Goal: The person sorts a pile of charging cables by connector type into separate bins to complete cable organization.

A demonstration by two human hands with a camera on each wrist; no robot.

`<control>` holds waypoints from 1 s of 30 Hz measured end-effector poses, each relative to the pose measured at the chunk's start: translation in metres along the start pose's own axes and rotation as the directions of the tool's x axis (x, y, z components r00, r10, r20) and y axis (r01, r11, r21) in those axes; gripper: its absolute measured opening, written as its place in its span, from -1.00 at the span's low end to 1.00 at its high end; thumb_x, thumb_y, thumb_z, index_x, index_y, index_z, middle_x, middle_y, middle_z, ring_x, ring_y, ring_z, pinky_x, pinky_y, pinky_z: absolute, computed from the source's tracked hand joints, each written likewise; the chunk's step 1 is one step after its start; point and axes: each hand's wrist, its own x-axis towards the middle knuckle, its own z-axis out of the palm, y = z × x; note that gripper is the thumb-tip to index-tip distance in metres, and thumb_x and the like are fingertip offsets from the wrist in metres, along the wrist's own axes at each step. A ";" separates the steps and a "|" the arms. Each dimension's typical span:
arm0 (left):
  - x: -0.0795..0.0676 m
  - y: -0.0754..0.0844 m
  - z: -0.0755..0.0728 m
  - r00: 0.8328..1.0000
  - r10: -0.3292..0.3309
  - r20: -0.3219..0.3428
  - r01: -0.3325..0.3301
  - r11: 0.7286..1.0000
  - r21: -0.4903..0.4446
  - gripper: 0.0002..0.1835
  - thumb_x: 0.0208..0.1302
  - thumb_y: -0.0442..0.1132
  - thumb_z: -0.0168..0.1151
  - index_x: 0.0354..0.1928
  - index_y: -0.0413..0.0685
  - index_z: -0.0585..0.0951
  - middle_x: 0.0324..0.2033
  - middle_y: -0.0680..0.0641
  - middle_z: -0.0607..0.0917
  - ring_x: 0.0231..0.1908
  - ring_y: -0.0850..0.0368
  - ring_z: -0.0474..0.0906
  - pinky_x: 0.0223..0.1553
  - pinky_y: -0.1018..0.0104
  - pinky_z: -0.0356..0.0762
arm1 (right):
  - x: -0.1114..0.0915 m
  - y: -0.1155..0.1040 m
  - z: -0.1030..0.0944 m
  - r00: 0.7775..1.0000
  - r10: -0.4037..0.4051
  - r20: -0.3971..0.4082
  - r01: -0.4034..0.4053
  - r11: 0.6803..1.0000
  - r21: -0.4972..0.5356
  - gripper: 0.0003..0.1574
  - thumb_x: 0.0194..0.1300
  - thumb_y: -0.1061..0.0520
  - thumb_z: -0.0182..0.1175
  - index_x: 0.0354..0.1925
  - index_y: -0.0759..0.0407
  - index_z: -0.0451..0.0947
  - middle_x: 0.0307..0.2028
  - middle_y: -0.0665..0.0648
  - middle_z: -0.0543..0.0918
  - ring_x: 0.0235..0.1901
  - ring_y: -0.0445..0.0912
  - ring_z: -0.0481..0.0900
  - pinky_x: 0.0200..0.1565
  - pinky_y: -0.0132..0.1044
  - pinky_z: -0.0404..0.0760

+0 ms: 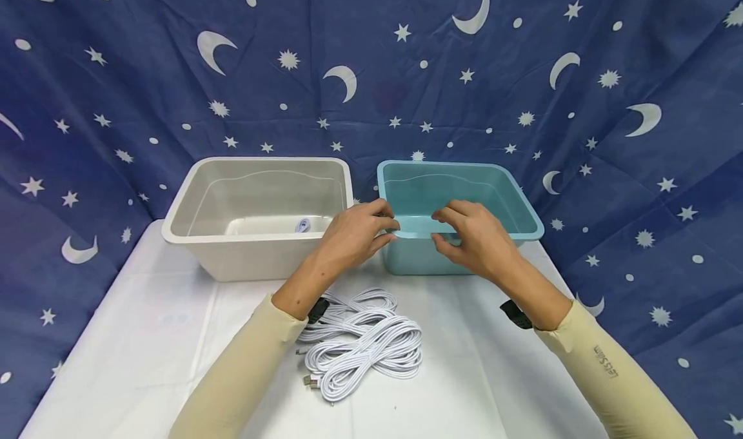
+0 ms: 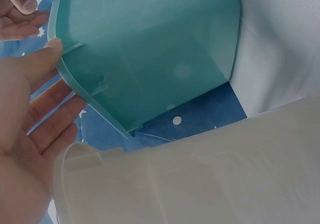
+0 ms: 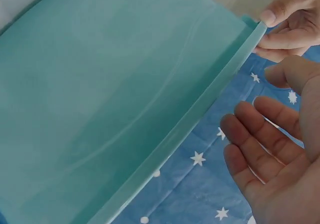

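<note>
A teal plastic bin stands at the back right of the table. My left hand pinches its rim near the front left corner; the thumb is on one side and the fingers on the other in the left wrist view. Over the front edge of the bin hovers my right hand, its fingers loosely bent and holding nothing. In the right wrist view a gap shows between the right hand's fingertips and the rim. Coiled white cables with metal plugs lie on the table below my left forearm.
A light grey bin stands left of the teal one, with a small coiled cable inside. White cloth covers the table. Behind both bins hangs a blue curtain with moons and stars.
</note>
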 end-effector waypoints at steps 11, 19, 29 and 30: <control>-0.003 0.000 0.002 1.000 0.013 0.004 -0.013 1.000 0.022 -0.76 0.42 -0.04 0.45 0.04 0.14 0.83 0.03 0.09 0.68 -0.11 0.08 0.68 -0.08 0.20 0.63 | -0.013 -0.031 0.002 1.000 -0.023 -0.008 0.024 0.999 0.033 -0.62 0.20 0.16 0.53 -0.03 0.23 0.72 -0.16 0.11 0.73 -0.16 0.03 0.69 -0.03 0.04 0.67; 0.002 0.002 0.002 1.000 0.021 0.003 -0.021 0.999 0.029 -0.76 0.45 -0.02 0.41 0.06 0.15 0.83 0.03 0.10 0.67 -0.12 0.09 0.67 -0.08 0.22 0.62 | -0.022 -0.051 0.009 0.996 -0.087 -0.032 0.089 0.993 0.071 -0.57 0.15 0.17 0.55 -0.01 0.21 0.71 -0.12 0.09 0.72 -0.14 0.02 0.68 0.00 0.00 0.67; -0.001 0.000 0.002 1.000 0.013 -0.017 -0.012 0.999 0.031 -0.78 0.41 -0.07 0.46 0.03 0.15 0.83 0.01 0.11 0.67 -0.14 0.09 0.68 -0.09 0.19 0.62 | -0.030 -0.079 0.031 0.993 -0.113 0.020 0.110 0.989 0.100 -0.59 0.19 0.11 0.55 -0.01 0.15 0.71 -0.11 0.01 0.71 -0.09 -0.05 0.67 0.08 -0.10 0.65; -0.001 0.000 0.002 1.000 0.016 -0.019 -0.016 0.999 0.029 -0.78 0.40 -0.07 0.47 0.03 0.14 0.83 0.00 0.11 0.67 -0.14 0.09 0.68 -0.09 0.19 0.62 | -0.031 -0.081 0.033 0.993 -0.118 0.023 0.115 0.988 0.100 -0.58 0.18 0.10 0.56 -0.01 0.15 0.71 -0.11 0.00 0.71 -0.09 -0.05 0.67 0.07 -0.11 0.65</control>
